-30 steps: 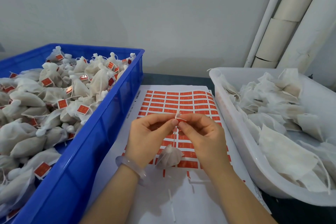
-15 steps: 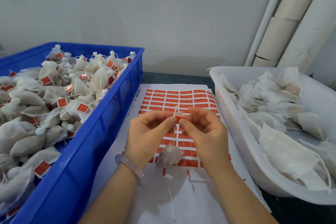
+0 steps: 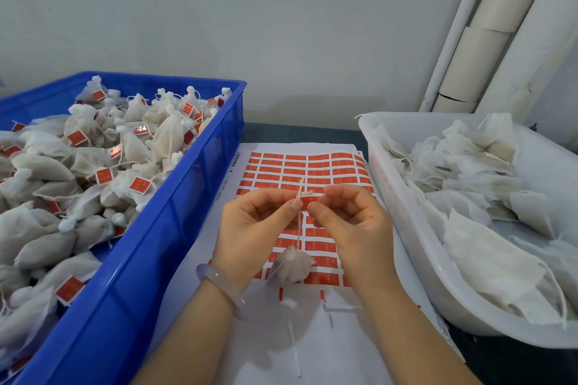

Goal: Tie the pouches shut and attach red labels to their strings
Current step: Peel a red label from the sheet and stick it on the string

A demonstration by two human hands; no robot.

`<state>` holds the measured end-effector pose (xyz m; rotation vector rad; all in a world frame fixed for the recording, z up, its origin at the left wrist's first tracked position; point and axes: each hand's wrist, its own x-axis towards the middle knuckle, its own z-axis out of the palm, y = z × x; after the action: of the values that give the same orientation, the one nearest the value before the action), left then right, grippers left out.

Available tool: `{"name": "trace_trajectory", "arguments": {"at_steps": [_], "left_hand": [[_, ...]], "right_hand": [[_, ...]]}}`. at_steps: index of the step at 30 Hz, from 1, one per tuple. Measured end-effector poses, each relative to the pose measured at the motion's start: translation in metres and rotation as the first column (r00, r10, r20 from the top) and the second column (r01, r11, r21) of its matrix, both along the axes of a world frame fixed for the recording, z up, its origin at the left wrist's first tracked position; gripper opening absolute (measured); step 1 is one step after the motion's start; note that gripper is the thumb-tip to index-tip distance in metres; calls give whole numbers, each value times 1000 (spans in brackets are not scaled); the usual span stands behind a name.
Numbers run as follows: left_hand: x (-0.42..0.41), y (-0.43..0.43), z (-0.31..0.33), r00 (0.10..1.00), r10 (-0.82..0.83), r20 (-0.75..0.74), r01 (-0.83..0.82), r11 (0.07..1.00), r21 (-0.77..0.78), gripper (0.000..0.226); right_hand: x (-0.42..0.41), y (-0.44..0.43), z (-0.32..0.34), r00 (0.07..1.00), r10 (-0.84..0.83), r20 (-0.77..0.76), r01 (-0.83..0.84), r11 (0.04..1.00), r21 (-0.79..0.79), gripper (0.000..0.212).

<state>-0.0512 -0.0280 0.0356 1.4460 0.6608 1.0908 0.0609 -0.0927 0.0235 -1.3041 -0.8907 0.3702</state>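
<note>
A small white tied pouch (image 3: 292, 266) hangs by its string (image 3: 299, 228) over the sheet of red labels (image 3: 316, 170). My left hand (image 3: 255, 228) pinches the top of the string. My right hand (image 3: 350, 225) pinches a red label (image 3: 305, 204) against the same string, thumb tips almost touching. The string's loose end sticks up above my fingers.
A blue crate (image 3: 175, 228) on the left holds several tied pouches with red labels. A white tub (image 3: 416, 259) on the right holds several untied flat pouches. Loose backing strips (image 3: 294, 350) lie on the white paper near me. White pipes run up the wall at right.
Both hands stay together on the string while the label is folded around it; the pouch hangs a little lower and has barely moved.
</note>
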Motion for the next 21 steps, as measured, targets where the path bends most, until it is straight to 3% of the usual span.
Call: {"name": "trace_trajectory", "arguments": {"at_steps": [12,21], "left_hand": [[0,1,-1,1000,-20,-17,20,1000,8,18],[-1,2,0,1000,-16,-11,16,1000,-8,17]], "right_hand": [[-1,-1,2,1000,19,-12,-19,1000,3,16],[-3,-2,5,999,25,-26,-25,1000,2,26]]}}
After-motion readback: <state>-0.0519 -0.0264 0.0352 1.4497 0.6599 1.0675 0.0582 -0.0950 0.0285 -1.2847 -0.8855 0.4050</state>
